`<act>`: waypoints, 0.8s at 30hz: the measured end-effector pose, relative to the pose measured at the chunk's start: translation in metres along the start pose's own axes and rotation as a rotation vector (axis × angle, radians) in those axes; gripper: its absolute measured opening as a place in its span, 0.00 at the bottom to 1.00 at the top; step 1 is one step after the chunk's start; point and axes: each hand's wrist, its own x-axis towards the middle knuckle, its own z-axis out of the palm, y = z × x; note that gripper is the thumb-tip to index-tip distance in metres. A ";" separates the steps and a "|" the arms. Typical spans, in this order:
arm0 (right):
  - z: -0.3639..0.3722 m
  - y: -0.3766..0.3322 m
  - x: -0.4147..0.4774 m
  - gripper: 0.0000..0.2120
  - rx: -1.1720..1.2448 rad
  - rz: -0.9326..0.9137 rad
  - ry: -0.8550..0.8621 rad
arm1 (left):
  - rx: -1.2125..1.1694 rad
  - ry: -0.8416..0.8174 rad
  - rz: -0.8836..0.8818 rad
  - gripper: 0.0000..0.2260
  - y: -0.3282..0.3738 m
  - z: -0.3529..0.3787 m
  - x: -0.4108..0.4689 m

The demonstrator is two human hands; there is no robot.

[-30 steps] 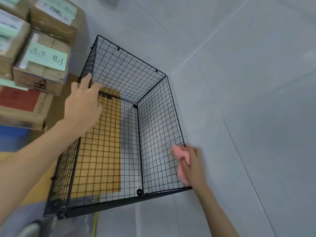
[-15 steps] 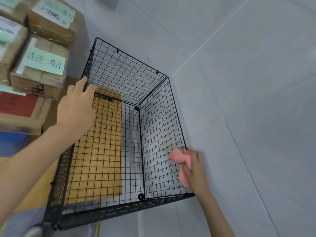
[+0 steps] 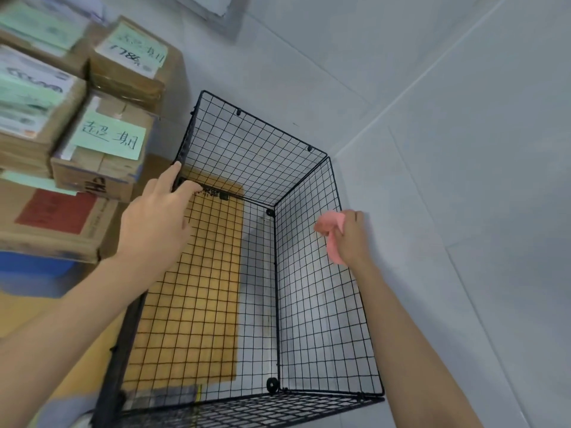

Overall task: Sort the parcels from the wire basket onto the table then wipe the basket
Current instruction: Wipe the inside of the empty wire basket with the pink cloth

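Note:
An empty black wire basket (image 3: 265, 124) stands on the grey tiled floor. My left hand (image 3: 154, 217) holds the top rim of its left wall near the far corner, fingers curled over the wire. At the top edge of the right wall, my right hand (image 3: 353, 239) grips a crumpled pink cloth (image 3: 330, 225) against the mesh. Cardboard parcels with green labels are stacked at the upper left, among them a handwritten-label box (image 3: 105, 149) and another box (image 3: 129, 63) behind it.
A flat carton with a red label (image 3: 55, 217) lies under the parcels, above something blue (image 3: 31, 270). An orange-brown surface (image 3: 191, 288) shows through the basket's mesh. Grey floor tiles (image 3: 463, 180) spread to the right.
My right hand has slid the pink cloth along the right wall's top edge toward the far end. My left hand stays on the left rim.

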 end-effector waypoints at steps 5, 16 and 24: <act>-0.007 0.018 -0.066 0.17 0.022 -0.034 0.004 | 0.003 -0.005 0.010 0.28 -0.002 0.003 0.002; -0.033 -0.013 -0.049 0.18 0.157 -0.134 -0.027 | -0.181 -0.023 0.021 0.27 0.002 0.003 -0.002; -0.022 -0.025 -0.009 0.20 0.085 -0.191 0.022 | -0.142 0.022 -0.068 0.24 -0.006 -0.003 -0.004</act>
